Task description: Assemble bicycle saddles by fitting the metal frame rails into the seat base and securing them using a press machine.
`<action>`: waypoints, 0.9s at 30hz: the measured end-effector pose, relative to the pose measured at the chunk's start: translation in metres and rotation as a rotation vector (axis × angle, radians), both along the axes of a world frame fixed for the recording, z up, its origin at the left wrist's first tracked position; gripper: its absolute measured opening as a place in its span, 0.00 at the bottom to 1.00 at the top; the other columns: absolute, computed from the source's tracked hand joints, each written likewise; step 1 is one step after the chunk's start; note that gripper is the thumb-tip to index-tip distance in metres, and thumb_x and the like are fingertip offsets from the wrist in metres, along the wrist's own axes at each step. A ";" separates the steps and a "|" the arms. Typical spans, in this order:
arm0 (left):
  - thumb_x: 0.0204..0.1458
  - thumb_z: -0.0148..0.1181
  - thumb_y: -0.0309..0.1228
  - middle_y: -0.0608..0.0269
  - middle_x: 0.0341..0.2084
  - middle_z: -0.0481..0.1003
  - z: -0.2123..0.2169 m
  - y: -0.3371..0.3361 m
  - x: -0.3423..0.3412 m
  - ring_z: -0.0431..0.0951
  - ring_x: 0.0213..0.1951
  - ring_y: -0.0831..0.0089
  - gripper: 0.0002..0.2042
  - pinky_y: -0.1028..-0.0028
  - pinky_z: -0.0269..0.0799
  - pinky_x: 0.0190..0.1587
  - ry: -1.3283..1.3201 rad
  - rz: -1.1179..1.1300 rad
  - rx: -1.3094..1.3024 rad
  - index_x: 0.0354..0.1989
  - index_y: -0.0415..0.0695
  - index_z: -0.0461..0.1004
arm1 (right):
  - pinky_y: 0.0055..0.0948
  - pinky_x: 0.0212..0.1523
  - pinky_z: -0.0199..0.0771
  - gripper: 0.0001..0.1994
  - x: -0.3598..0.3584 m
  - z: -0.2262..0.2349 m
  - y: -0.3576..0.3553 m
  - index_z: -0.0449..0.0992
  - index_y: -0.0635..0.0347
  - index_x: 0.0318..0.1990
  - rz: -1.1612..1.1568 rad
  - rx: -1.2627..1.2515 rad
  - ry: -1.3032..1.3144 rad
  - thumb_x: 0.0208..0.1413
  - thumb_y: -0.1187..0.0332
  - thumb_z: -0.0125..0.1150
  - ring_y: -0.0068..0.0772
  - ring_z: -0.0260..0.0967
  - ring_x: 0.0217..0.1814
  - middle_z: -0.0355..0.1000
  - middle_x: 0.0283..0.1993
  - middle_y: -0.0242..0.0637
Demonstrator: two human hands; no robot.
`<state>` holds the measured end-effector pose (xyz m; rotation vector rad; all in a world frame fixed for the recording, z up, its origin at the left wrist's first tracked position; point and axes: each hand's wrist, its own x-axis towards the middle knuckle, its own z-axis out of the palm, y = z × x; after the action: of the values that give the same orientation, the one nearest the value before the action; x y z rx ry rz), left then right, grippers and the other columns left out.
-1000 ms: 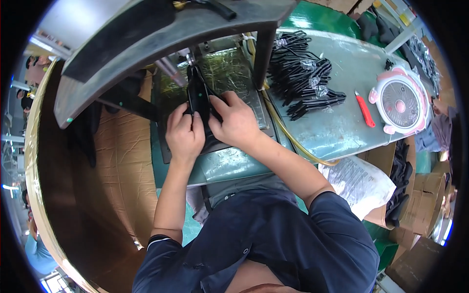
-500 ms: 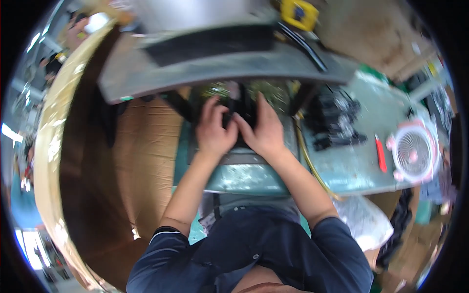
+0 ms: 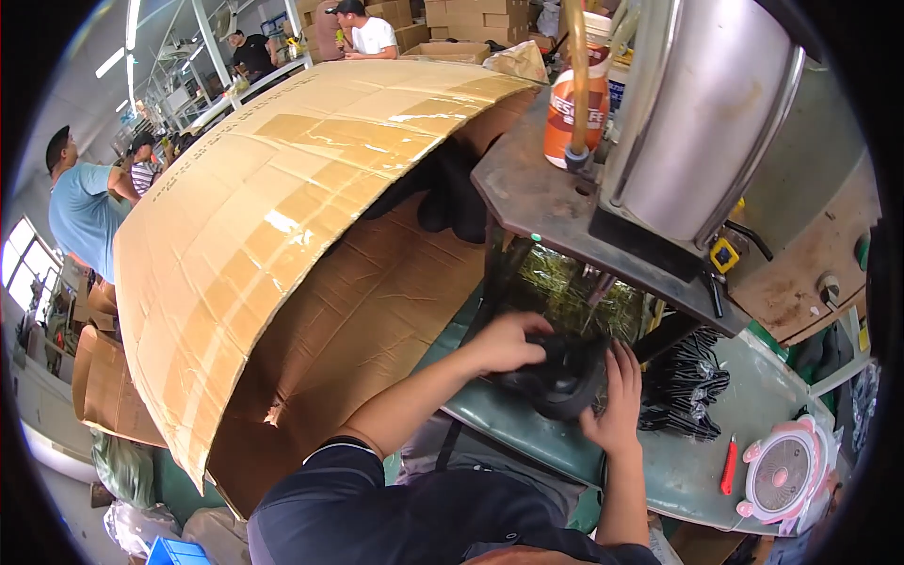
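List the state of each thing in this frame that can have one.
Left hand: gripping the black piece from above.
Right hand: pressed against its right side.
Black piece: held on the green bench.
Cardboard box: open, flap raised.
Pink fan: lying flat.
Bottle: upright.

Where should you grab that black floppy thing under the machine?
Probably by its two ends, one hand each side, as the left hand and right hand do now. The black piece looks soft and bunched, and the machine's plate overhangs it, so come from the front.
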<state>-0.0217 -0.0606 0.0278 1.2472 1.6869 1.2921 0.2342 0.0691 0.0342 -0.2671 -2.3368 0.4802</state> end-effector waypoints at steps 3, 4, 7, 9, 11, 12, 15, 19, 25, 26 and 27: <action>0.63 0.71 0.38 0.54 0.46 0.84 0.017 -0.003 0.032 0.84 0.47 0.74 0.22 0.74 0.79 0.51 -0.469 -0.271 -0.074 0.59 0.37 0.79 | 0.50 0.67 0.72 0.41 0.021 -0.051 -0.002 0.65 0.65 0.73 -0.181 -0.112 0.109 0.51 0.64 0.75 0.55 0.73 0.61 0.75 0.62 0.48; 0.68 0.67 0.40 0.53 0.47 0.84 0.021 0.003 0.041 0.85 0.46 0.73 0.20 0.74 0.80 0.50 -0.520 -0.346 0.007 0.60 0.38 0.78 | 0.43 0.73 0.67 0.46 0.040 -0.106 0.017 0.58 0.66 0.78 -0.088 -0.859 0.205 0.54 0.63 0.77 0.43 0.69 0.70 0.72 0.68 0.42; 0.73 0.60 0.38 0.52 0.45 0.84 0.038 -0.015 0.009 0.89 0.42 0.63 0.19 0.67 0.87 0.44 -0.664 -0.309 0.061 0.63 0.37 0.73 | 0.39 0.65 0.74 0.34 0.059 -0.104 0.004 0.67 0.69 0.70 -0.233 -0.690 0.414 0.60 0.68 0.74 0.36 0.74 0.57 0.74 0.60 0.39; 0.68 0.67 0.34 0.55 0.43 0.85 0.019 -0.028 -0.018 0.87 0.42 0.71 0.17 0.71 0.85 0.44 -0.338 -0.075 0.203 0.58 0.37 0.77 | 0.35 0.55 0.79 0.29 0.079 -0.090 0.013 0.67 0.68 0.68 -0.484 -0.506 0.474 0.63 0.69 0.72 0.34 0.78 0.47 0.75 0.53 0.42; 0.61 0.72 0.34 0.53 0.44 0.84 -0.010 -0.053 -0.054 0.85 0.44 0.67 0.19 0.66 0.83 0.49 -0.028 0.235 0.103 0.55 0.37 0.78 | 0.32 0.51 0.79 0.25 0.082 -0.041 0.029 0.71 0.69 0.65 -0.513 -0.920 0.605 0.64 0.68 0.71 0.32 0.78 0.48 0.77 0.54 0.42; 0.61 0.72 0.34 0.53 0.44 0.84 -0.016 -0.060 -0.060 0.85 0.44 0.67 0.19 0.66 0.83 0.49 -0.034 0.224 0.106 0.55 0.37 0.78 | 0.30 0.46 0.78 0.23 0.093 -0.032 0.062 0.75 0.68 0.60 -0.659 -0.793 0.559 0.66 0.63 0.72 0.28 0.76 0.42 0.77 0.49 0.38; 0.55 0.73 0.38 0.40 0.58 0.78 -0.033 -0.103 -0.071 0.79 0.61 0.52 0.28 0.58 0.75 0.64 0.573 0.280 -0.117 0.62 0.36 0.75 | 0.29 0.47 0.75 0.25 0.114 0.013 0.167 0.77 0.67 0.56 -0.602 -1.073 0.594 0.66 0.52 0.73 0.24 0.75 0.44 0.79 0.43 0.34; 0.47 0.74 0.40 0.33 0.76 0.56 -0.036 -0.145 -0.039 0.54 0.79 0.39 0.46 0.45 0.53 0.78 0.737 0.207 -0.399 0.74 0.35 0.61 | 0.34 0.65 0.77 0.30 0.108 0.004 0.225 0.68 0.71 0.74 -0.501 -0.965 0.900 0.71 0.63 0.68 0.36 0.75 0.64 0.72 0.69 0.47; 0.50 0.65 0.32 0.41 0.80 0.53 -0.039 -0.227 0.022 0.53 0.79 0.37 0.44 0.35 0.53 0.76 1.072 0.393 -0.746 0.79 0.43 0.58 | 0.27 0.54 0.79 0.16 0.045 -0.045 0.076 0.76 0.67 0.64 -0.411 -0.567 0.632 0.72 0.75 0.62 0.30 0.77 0.56 0.79 0.57 0.41; 0.50 0.65 0.32 0.41 0.80 0.53 -0.060 -0.238 0.027 0.53 0.79 0.37 0.44 0.35 0.53 0.76 1.068 0.438 -0.765 0.79 0.43 0.58 | 0.26 0.49 0.80 0.14 0.032 -0.054 0.054 0.78 0.67 0.61 -0.378 -0.565 0.614 0.71 0.76 0.61 0.29 0.78 0.51 0.80 0.53 0.39; 0.53 0.62 0.31 0.42 0.79 0.55 -0.082 -0.249 0.029 0.56 0.78 0.37 0.40 0.35 0.57 0.74 1.134 0.561 -0.766 0.79 0.43 0.59 | 0.26 0.47 0.80 0.13 0.020 -0.062 0.034 0.79 0.66 0.59 -0.252 -0.645 0.522 0.71 0.76 0.62 0.27 0.78 0.47 0.80 0.51 0.38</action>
<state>0.0075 -0.3099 -0.0538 1.0605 3.0574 -0.0706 0.2546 0.1029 -0.0275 -0.6416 -1.5653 1.0293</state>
